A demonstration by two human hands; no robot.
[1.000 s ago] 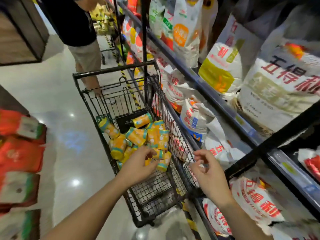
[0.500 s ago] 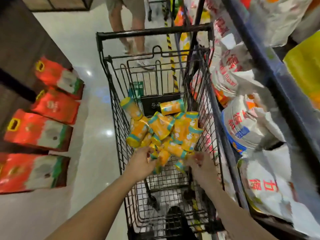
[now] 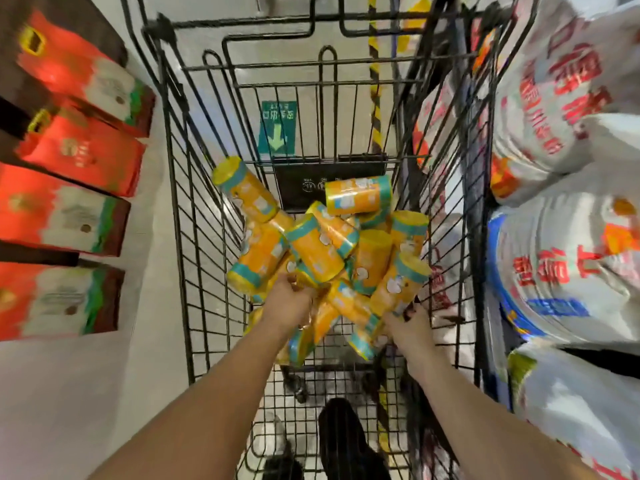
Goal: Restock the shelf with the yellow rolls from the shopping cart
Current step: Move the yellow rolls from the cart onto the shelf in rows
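Head view is aimed straight down into a black wire cart (image 3: pixel 180 188), where a loose heap of yellow rolls (image 3: pixel 322 251) with teal end bands is piled on the basket floor, toward its middle and right side. One roll (image 3: pixel 358 195) is laid crosswise at the far edge of the heap, against a dark panel (image 3: pixel 304 178) on the cart's end wall, and another (image 3: pixel 242 188) is tilted up at the heap's left.

Both bare forearms are extended into the basket. The left hand (image 3: pixel 289 304) is pressed into the near left of the heap, fingers curled down among the rolls; whether a roll is actually gripped cannot be told, since the fingertips are hidden and blurred. The right hand (image 3: pixel 410 329) is set at the near right of the heap, touching the lowest rolls, with its fingers bent around the end of one; a firm hold cannot be confirmed either.

White sacks (image 3: pixel 561 109) printed with red characters are stacked just right of the cart, against its wire side. Red boxes (image 3: pixel 69 216) are lined up on the left, apart from the cart across a strip of pale floor (image 3: pixel 69 410). A dark shoe (image 3: pixel 346 441) is seen through the mesh below.
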